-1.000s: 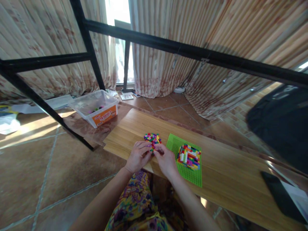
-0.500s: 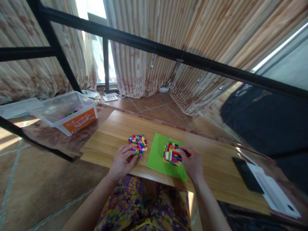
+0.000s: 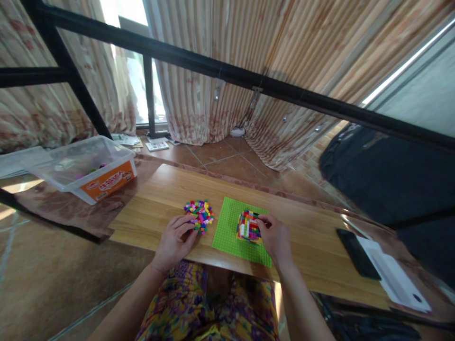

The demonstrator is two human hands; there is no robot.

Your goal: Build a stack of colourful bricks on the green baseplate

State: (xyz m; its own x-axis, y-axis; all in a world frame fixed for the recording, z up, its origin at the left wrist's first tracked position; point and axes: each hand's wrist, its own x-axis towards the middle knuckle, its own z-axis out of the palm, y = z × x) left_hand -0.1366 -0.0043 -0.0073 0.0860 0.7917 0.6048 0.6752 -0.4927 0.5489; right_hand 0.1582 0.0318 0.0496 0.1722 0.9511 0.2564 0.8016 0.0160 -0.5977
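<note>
My left hand (image 3: 175, 239) rests at the near left edge of a pile of small coloured toy bricks (image 3: 203, 214). Its fingers are stretched and the thumb stands apart, with no brick visible in its grasp. To the right lies a green studded baseplate (image 3: 222, 232), which carries a low square block built of many-coloured bricks (image 3: 246, 230). My right hand (image 3: 277, 240) reaches over the plate's right side, thumb and fingers pinched together at the block's far right corner. Whatever is between those fingertips is hidden.
The wooden table (image 3: 313, 246) holds a black phone (image 3: 357, 253) and a white tray-like object (image 3: 394, 274) at its right end. A clear plastic tub (image 3: 106, 158) with an orange label stands beyond its left end. A dark metal rail (image 3: 199, 66) crosses beyond the table.
The whole view has shifted slightly, so the table and its things appear further left. Both hands keep nearly the same places by the pile and the block.
</note>
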